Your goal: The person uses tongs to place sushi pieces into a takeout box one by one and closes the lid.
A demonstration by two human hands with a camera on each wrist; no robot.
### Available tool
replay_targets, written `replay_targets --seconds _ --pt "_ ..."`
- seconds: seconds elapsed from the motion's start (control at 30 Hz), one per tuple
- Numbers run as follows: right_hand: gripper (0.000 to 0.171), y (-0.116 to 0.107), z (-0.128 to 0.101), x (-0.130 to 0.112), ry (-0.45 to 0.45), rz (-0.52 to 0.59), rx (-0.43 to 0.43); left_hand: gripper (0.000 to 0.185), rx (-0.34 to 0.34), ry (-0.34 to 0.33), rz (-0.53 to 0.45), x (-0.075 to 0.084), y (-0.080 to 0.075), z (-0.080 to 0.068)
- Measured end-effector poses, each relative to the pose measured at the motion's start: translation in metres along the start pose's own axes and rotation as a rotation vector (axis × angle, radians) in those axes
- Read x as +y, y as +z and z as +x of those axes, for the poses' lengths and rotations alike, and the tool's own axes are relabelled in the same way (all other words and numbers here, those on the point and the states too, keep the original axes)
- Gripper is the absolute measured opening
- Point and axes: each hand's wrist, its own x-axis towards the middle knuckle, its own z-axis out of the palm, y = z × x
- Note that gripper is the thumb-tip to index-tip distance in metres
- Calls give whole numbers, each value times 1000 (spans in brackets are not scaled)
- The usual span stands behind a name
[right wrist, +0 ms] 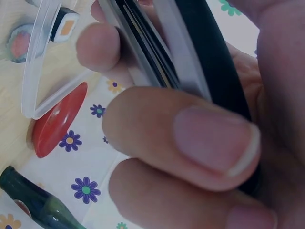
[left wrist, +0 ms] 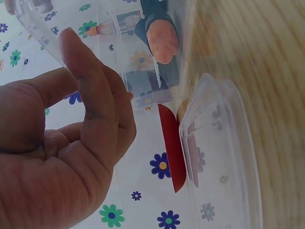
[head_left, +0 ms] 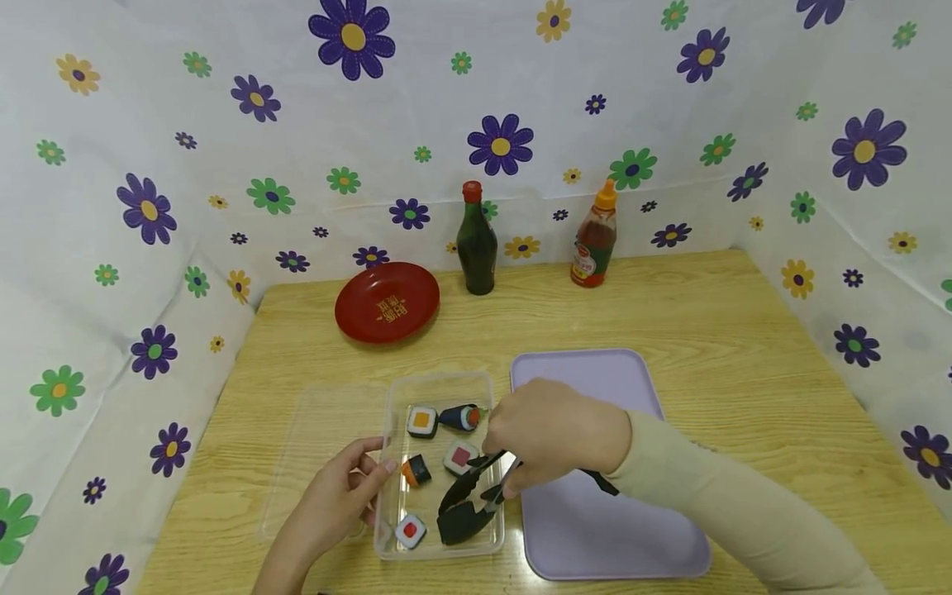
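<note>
fingers: right hand (head_left: pixel 554 434) curled round black tongs (head_left: pixel 470 500), pinching the two arms near together; the right wrist view shows fingertips (right wrist: pixel 209 143) wrapped over the handle. left hand (head_left: pixel 338 496) has fingers loosely curled against the left wall of the clear container (head_left: pixel 439 467), thumb on the rim, steadying it.

tongs: tips down inside the container, near its front edge, slightly parted, nothing between them as far as I can tell.

sushi pieces: five toy pieces in the container. Orange-topped square (head_left: pixel 421 421) and cone roll (head_left: pixel 461 417) at the back, pink-centre piece (head_left: pixel 460 456) and small orange one (head_left: pixel 416 471) mid, red-centre piece (head_left: pixel 410 530) front-left, just beside the tong tips.

lid: clear lid (head_left: pixel 327 463) flat on the table, left of the container, under the left hand.

tray: lilac tray (head_left: pixel 595 463) just right of the container, no sushi on it.

step: judging by layout, the pick phase: tongs in the box, no piece gripped yet.

next move: likely open the tips over one piece, close on its sides, lift clear of the wall. Left hand should hold the box so it doesn't slide.

background: red plate (head_left: pixel 387 302), dark bottle (head_left: pixel 476 244), sauce bottle (head_left: pixel 595 240) at the far edge.
</note>
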Motion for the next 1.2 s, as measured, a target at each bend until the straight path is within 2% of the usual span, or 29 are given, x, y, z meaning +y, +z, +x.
replay_targets --seconds 0.43,0.83,1.03,1.2 --pt "33 3 0 -2 8 17 20 48 -2 -6 15 0 0 -1" --pt "40 8 -11 7 -18 45 46 49 -6 -3 6 0 1 -1" --pt "47 8 -23 17 -12 92 113 48 -1 0 -1 1 1 -2" --pt "51 10 -39 28 -15 92 233 47 -3 4 -6 2 0 -1"
